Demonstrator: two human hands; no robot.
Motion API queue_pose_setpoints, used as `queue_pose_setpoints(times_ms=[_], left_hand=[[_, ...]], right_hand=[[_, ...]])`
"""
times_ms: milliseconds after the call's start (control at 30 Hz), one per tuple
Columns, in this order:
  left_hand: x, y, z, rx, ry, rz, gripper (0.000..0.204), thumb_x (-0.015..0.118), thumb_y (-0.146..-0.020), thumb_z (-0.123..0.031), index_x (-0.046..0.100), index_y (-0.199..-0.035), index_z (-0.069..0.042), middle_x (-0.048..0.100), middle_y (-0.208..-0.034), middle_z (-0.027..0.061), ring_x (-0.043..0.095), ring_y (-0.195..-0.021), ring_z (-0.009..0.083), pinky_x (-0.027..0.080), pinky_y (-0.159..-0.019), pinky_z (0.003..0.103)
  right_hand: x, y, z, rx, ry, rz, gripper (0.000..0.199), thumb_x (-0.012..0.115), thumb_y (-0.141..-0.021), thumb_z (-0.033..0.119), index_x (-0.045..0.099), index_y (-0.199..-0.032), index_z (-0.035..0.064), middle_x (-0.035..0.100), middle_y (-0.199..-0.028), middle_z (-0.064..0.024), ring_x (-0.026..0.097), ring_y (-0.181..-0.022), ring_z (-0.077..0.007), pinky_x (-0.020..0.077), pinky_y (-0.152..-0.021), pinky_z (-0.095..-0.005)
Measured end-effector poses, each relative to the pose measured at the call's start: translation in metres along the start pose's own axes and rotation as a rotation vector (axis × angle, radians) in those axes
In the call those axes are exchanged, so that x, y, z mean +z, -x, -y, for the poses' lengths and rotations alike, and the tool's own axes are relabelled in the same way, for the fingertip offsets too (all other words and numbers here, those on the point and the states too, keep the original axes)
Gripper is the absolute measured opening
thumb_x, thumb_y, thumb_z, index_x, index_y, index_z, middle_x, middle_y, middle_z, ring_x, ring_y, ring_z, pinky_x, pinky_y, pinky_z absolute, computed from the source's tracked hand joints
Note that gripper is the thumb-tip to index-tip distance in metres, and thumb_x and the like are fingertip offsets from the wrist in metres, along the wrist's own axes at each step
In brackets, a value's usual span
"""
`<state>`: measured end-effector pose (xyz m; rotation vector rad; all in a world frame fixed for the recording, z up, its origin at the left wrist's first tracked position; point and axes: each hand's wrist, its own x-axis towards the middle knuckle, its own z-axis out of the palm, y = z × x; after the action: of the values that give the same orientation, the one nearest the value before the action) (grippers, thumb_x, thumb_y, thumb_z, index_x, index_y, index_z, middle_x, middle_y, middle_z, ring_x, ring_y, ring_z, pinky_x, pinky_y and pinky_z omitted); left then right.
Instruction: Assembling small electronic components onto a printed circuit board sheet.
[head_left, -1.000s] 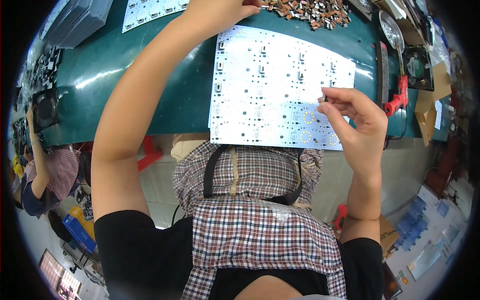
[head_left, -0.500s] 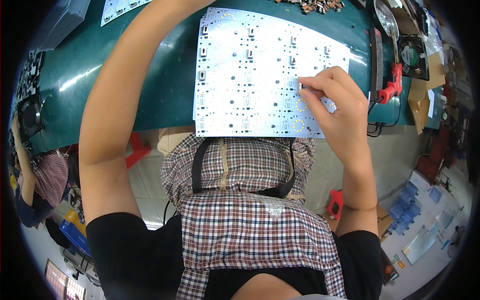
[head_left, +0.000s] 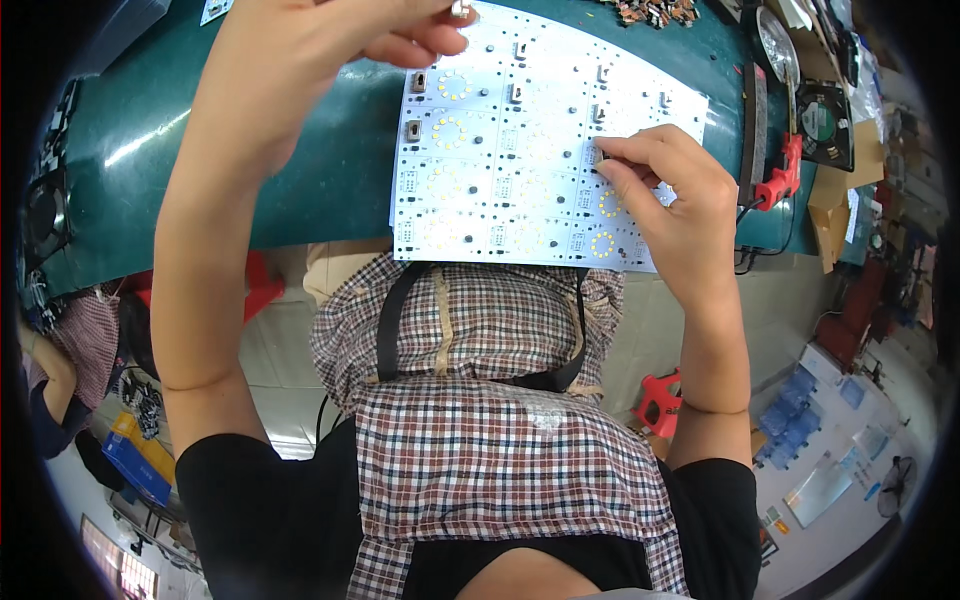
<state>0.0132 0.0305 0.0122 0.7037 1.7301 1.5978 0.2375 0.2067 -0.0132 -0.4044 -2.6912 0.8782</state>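
Observation:
A white panel of LED circuit boards (head_left: 470, 215) lies on the green table, with rings of small yellow LEDs on it. Several slide switches sit on the panel in columns, one of them a dark-and-silver slide switch (head_left: 414, 130) on the left side. With thumb and forefinger, my right hand (head_left: 680, 190) pinches a small slide switch, mostly covered by the fingertips, against the panel's right-middle part. My left hand (head_left: 390, 35) is over the panel's far left corner, its fingers curled around a small whitish switch (head_left: 460, 9), partly cut off by the frame's edge.
A heap of small components (head_left: 655, 12) lies at the far edge. On the right are a soldering iron with a red handle (head_left: 785, 175), a metal dish (head_left: 775, 45) and a black fan (head_left: 825, 125). Stacked grey panels (head_left: 110, 30) stand far left. Another person's arm (head_left: 50, 375) shows at left.
My left hand has come back into view from the far edge with a small switch in its fingers. My right hand's fingertips have moved slightly farther away on the panel. The view has shifted a little.

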Motion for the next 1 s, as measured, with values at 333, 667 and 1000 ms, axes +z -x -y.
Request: queue_pose_setpoints(times_ms=[333,667,1000], left_hand=[[-0.013,0.027,0.033,0.163,-0.02,0.2,0.022,0.069,-0.101,-0.021,0.074,-0.111,-0.002,0.074,-0.099,0.0099,0.076,-0.088,0.0156,0.061,-0.074,0.024],[0.002,0.043,0.034,0.105,0.178,0.22,0.017,0.068,-0.1,-0.011,0.073,-0.11,0.002,0.074,-0.101,0.0114,0.076,-0.087,0.0162,0.061,-0.075,0.024],[0.003,0.053,0.036,0.072,0.228,0.254,0.017,0.068,-0.096,-0.004,0.071,-0.111,0.004,0.072,-0.106,0.0127,0.075,-0.092,0.0184,0.061,-0.08,0.026]], right_hand=[[-0.008,-0.001,0.002,-0.003,0.144,0.07,0.019,0.076,-0.084,-0.005,0.076,-0.103,-0.0012,0.071,-0.088,-0.0086,0.066,-0.073,-0.0152,0.0531,-0.067,-0.0263],[-0.007,-0.001,0.004,-0.021,0.184,0.024,0.013,0.078,-0.082,0.001,0.075,-0.095,0.0017,0.07,-0.085,-0.0092,0.07,-0.069,-0.024,0.0537,-0.061,-0.0323],[-0.01,-0.006,0.015,-0.09,0.359,0.098,0.017,0.077,-0.082,-0.005,0.075,-0.099,-0.0013,0.07,-0.087,-0.01,0.069,-0.072,-0.0204,0.0542,-0.064,-0.0301]])
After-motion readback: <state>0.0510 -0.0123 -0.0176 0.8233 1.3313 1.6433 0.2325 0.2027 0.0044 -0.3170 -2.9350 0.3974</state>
